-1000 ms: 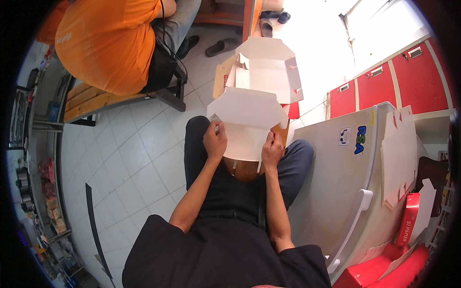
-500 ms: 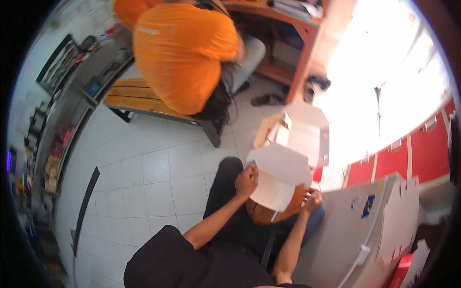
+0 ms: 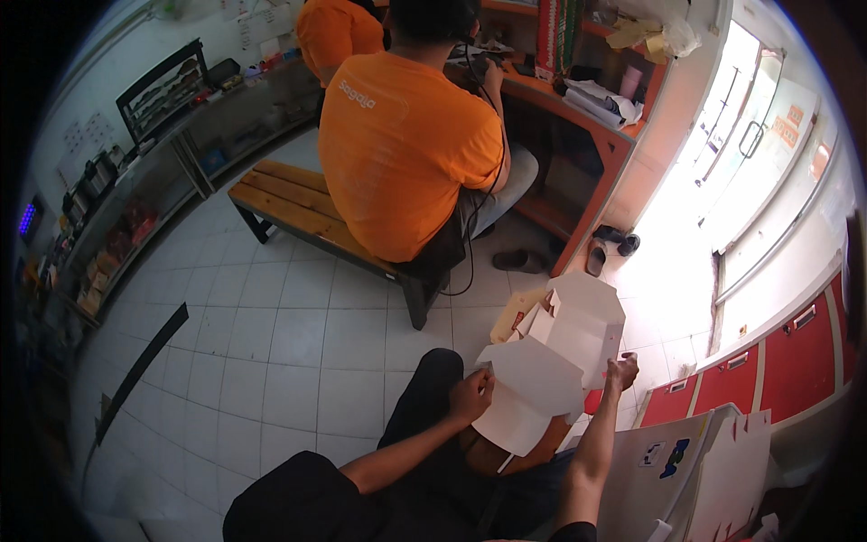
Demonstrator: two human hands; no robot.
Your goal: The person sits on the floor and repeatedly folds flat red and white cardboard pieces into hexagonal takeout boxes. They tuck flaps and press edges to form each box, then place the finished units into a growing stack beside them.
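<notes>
In the head view, a white carton (image 3: 535, 372), partly folded, lies between the person's knees, over a brown wooden worktop (image 3: 551, 440); whether it rests fully on the wood cannot be told. Its two main panels follow one another, so its long axis appears to run away from the lap, leaning slightly to the right. The near panel, with a plain end, points back toward the person. The far panel, cut off at the corners, slants upward and points away, toward the second carton. The crease between them crosses that axis, sloping down to the right.

The left hand (image 3: 471, 397) has the carton by its left edge, its grip narrow, thumb and fingers closed on the board. The right hand (image 3: 623, 370) is off this carton, beside the right edge of the second carton (image 3: 585, 316); its fingers are curled, but whether that grip holds or touches anything cannot be told.

The second carton stands open just beyond the first, its long axis also running away from the person, with small folded flaps along its left side. Left of those flaps is a cream-coloured piece (image 3: 508, 318). To the lower right stands a white refrigerator (image 3: 632, 492).
</notes>
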